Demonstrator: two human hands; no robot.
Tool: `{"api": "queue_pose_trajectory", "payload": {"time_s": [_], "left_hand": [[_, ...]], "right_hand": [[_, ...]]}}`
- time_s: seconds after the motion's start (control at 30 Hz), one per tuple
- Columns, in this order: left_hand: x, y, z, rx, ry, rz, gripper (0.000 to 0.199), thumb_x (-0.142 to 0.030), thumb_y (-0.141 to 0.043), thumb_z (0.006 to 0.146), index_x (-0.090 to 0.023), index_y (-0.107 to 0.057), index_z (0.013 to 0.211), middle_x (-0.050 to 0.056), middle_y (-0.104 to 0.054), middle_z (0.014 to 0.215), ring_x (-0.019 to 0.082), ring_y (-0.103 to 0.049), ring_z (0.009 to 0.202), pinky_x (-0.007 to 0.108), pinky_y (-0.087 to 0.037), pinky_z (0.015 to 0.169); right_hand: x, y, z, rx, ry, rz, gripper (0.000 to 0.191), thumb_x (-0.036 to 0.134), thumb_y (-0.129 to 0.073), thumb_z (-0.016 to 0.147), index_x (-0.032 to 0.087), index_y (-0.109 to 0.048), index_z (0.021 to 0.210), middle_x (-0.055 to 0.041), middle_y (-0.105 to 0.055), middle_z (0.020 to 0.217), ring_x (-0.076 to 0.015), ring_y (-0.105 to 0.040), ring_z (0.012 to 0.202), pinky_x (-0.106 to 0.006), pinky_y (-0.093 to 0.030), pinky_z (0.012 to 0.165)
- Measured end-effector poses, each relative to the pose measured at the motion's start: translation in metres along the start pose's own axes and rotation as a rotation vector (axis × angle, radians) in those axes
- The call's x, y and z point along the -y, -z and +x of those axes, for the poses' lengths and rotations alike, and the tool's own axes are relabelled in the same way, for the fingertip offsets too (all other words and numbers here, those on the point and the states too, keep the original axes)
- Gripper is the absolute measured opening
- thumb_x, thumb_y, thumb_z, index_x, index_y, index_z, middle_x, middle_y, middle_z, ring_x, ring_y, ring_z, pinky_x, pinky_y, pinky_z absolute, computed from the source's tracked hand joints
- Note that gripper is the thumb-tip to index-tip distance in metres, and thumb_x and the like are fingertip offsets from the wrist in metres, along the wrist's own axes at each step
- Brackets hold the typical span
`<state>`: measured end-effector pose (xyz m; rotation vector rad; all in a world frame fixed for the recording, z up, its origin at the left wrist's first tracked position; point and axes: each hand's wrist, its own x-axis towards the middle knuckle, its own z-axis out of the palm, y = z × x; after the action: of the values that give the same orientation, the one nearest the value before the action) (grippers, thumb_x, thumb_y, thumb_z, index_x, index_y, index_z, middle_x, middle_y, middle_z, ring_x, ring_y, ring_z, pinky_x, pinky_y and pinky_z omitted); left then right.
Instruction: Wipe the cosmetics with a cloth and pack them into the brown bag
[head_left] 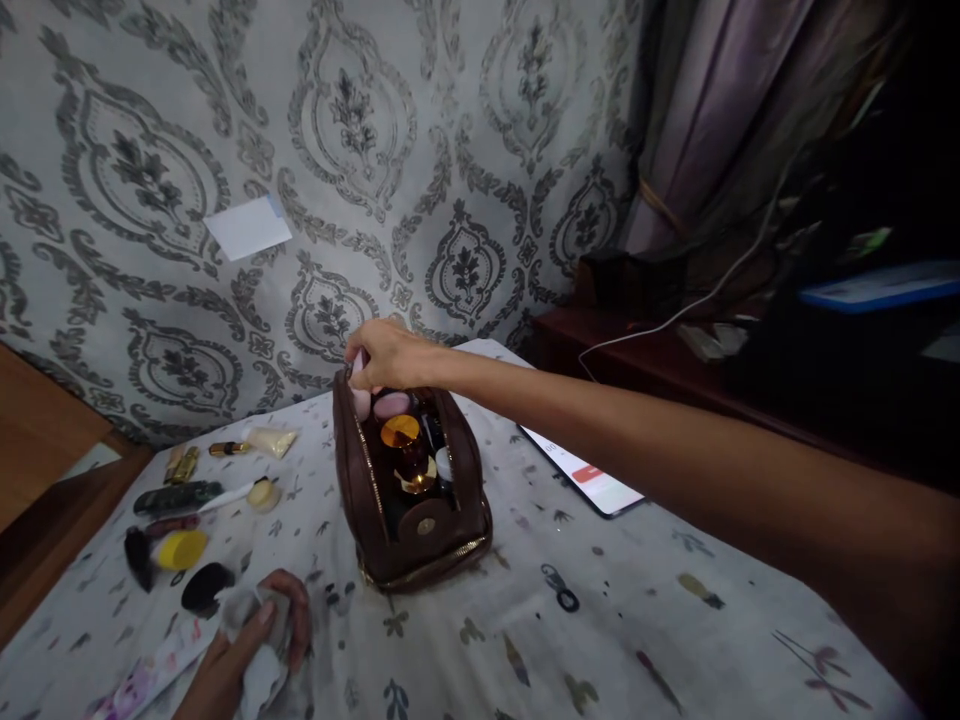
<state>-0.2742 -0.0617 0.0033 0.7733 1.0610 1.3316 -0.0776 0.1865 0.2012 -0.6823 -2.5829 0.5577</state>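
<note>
head: hands [390, 356] well apart

Grey-patterned wall [480, 140] (1 white card [249, 228] on it) | dimly lit | purplish curtain [701, 110], right | wooden furniture [41, 430], left

Brown bag [429, 522], gold zip [471, 547], pale wall [450, 130] — grey medallions [465, 268]

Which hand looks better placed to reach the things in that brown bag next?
Probably the right hand: it is at the far end of the open brown bag, while the left hand is outside, holding crumpled white material.
</note>
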Motion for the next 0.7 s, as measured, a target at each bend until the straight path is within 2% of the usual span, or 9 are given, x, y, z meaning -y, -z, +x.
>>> {"api": "queue_pose_trajectory", "payload": {"time_s": [0.13,0.3,0.37,0.5,0.63,0.7], "left_hand": [[-0.004,-0.02,-0.009,-0.132,-0.03,0.089,0.038,-0.052,-0.08,0.069,-0.016,-0.069,0.077,0.003,-0.066,0.059,0.014,-0.058,0.046,0.022,-0.042,0.045],[-0.011,-0.044,-0.02,-0.312,-0.039,0.198,0.035,-0.052,-0.074,0.076,-0.017,-0.066,0.079,0.002,-0.061,0.059,0.013,-0.052,0.052,0.022,-0.04,0.051],[-0.011,-0.045,-0.022,-0.347,-0.031,0.236,0.037,-0.054,-0.073,0.075,-0.018,-0.064,0.078,0.002,-0.059,0.058,0.014,-0.052,0.053,0.022,-0.04,0.052],[-0.01,-0.038,-0.022,-0.329,-0.006,0.322,0.04,-0.058,-0.072,0.073,-0.019,-0.063,0.075,0.001,-0.058,0.057,0.015,-0.05,0.055,0.024,-0.043,0.054],[-0.007,-0.032,-0.023,-0.35,0.003,0.368,0.038,-0.057,-0.071,0.074,-0.02,-0.063,0.073,0.002,-0.058,0.06,0.017,-0.05,0.055,0.026,-0.045,0.054],[-0.006,-0.031,-0.024,-0.363,0.001,0.364,0.037,-0.057,-0.072,0.073,-0.02,-0.064,0.073,0.003,-0.059,0.062,0.018,-0.051,0.056,0.028,-0.046,0.054]], "right_hand": [[-0.003,-0.009,0.017,0.127,-0.017,-0.023,0.033,0.01,-0.068,0.073,0.009,-0.07,0.107,-0.0007,-0.071,0.069,-0.0136,-0.068,0.069,-0.018,-0.048,0.062],[-0.005,-0.018,0.033,0.175,-0.018,-0.091,0.036,0.006,-0.069,0.066,0.009,-0.071,0.102,-0.0025,-0.072,0.072,-0.018,-0.069,0.073,-0.021,-0.049,0.061],[-0.004,-0.019,0.037,0.182,-0.018,-0.109,0.032,0.006,-0.069,0.067,0.009,-0.071,0.099,-0.0023,-0.072,0.069,-0.0178,-0.068,0.073,-0.022,-0.05,0.063],[-0.001,-0.022,0.039,0.177,-0.062,-0.143,0.026,0.005,-0.069,0.067,0.012,-0.072,0.092,-0.0016,-0.072,0.069,-0.0179,-0.068,0.076,-0.021,-0.048,0.062],[0.001,-0.024,0.036,0.184,-0.094,-0.159,0.035,0.003,-0.068,0.067,0.009,-0.07,0.101,-0.0055,-0.075,0.083,-0.0181,-0.068,0.082,-0.019,-0.046,0.057],[0.0,-0.026,0.036,0.184,-0.113,-0.17,0.04,0.003,-0.068,0.068,0.01,-0.069,0.107,-0.0045,-0.075,0.086,-0.0171,-0.068,0.083,-0.018,-0.046,0.057]]}}
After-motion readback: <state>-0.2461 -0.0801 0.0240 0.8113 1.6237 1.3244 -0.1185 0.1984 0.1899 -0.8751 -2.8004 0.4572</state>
